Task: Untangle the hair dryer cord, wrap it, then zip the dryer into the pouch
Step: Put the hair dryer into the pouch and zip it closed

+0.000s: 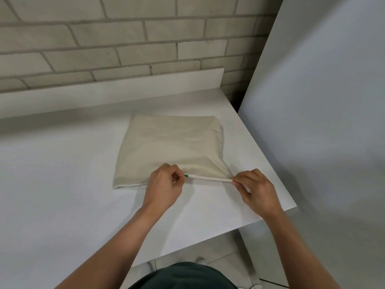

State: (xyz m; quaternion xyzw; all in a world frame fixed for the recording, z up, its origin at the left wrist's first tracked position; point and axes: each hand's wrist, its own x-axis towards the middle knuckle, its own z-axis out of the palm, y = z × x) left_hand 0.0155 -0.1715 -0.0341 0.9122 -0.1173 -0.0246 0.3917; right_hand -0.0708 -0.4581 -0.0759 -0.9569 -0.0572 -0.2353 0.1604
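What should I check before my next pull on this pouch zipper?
1. Grip of left hand on the green zipper pull, a firm pinch: ok.
2. Grip of right hand on the pouch corner, holding the zipper edge straight: ok.
3. The pouch rests wholly on the table: ok.
4. The dryer and cord are fully inside: cannot tell, neither is visible.
5. Fabric is clear of the zipper track: cannot tell.
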